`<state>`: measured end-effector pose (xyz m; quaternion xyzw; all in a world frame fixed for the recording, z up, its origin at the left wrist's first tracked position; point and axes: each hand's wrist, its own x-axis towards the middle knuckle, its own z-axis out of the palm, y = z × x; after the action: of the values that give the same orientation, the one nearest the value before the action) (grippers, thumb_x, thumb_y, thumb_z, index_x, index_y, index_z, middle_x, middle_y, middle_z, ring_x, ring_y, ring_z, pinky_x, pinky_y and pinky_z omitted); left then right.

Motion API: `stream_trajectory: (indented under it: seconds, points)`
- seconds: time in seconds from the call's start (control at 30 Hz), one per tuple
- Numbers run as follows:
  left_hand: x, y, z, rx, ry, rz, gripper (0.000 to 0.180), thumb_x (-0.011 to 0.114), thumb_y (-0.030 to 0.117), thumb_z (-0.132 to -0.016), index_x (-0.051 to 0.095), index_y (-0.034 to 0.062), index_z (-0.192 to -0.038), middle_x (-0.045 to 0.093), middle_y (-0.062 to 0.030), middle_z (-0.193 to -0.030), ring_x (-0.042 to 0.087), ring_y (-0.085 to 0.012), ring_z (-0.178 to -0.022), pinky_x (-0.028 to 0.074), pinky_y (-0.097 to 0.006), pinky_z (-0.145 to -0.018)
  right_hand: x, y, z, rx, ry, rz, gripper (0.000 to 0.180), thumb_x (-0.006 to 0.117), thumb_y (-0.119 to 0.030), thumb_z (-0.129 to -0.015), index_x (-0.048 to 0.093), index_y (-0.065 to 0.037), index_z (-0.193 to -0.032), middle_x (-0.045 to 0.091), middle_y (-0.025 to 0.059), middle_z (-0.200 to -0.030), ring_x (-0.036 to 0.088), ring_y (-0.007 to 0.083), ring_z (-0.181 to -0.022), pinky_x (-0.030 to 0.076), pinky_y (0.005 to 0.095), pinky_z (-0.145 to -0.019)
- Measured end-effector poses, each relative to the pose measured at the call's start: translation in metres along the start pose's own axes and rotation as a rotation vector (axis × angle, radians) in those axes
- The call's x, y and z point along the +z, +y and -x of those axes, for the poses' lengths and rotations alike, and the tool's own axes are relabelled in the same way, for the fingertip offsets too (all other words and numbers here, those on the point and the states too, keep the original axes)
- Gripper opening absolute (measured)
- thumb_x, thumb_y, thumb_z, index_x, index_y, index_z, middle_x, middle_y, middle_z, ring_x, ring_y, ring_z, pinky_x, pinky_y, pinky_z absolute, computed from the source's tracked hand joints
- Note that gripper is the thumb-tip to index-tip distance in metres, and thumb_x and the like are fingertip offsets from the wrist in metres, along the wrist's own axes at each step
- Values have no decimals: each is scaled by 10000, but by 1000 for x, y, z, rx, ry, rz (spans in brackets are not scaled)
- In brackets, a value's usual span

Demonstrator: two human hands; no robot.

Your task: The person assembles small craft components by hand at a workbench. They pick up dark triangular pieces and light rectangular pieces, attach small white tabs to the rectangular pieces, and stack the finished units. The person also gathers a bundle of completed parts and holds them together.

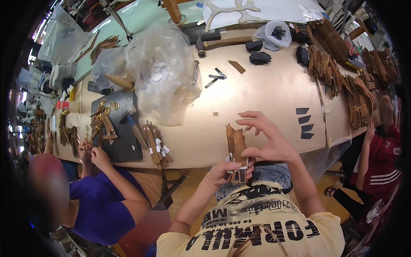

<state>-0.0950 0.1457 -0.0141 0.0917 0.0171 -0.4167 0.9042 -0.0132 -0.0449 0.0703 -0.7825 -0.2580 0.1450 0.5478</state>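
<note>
My left hand (220, 172) is closed round the lower part of a small bundle of brown leather straps (236, 145). Their pointed ends face away from me, and dark buckles (238, 176) with white tags show at the near end. My right hand (270, 139) is raised at the bundle's right side, its fingers spread and curved over the pointed ends. The right thumb lies by the straps' edge; whether it touches them I cannot tell. Beyond my hands, a tiny brass-coloured piece (215, 114) lies on the table (257, 94).
Dark strips (304, 123) lie to the right, near bundled brown straps (357, 98). A hammer (222, 44) and a plastic bag (158, 73) are farther off. On the left, a co-worker in purple (107, 205) handles small pieces beside a black board (124, 143). Another person in red (381, 158) is at right.
</note>
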Motion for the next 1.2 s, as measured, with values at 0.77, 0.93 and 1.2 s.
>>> stream_trajectory:
  seconds: [0.77,0.93,1.2]
  points:
    - [13,23,-29,295,-46,79,430,433,368,-1021,525,9,-1238,599,-165,-1205,621,-240,-1098,549,-376,-933,13,-12,16,-630,225,823,320,749,-101,-672,746,-142,-990,659,35,-1044,629,209,-871,456,338,-679]
    - [20,14,-39,400,114,-60,412,447,352,-1016,531,10,-1230,585,-158,-1238,604,-247,-1148,526,-386,-980,4,-4,15,-707,181,922,320,704,-115,-699,707,-129,-1019,636,22,-1030,614,199,-876,430,349,-706]
    - [39,3,-64,402,-1,128,429,464,411,-985,551,56,-1208,556,-148,-1298,609,-251,-1068,531,-427,-844,-24,8,32,-358,400,333,356,824,-130,-774,653,-65,-1080,610,35,-932,600,185,-832,454,280,-751]
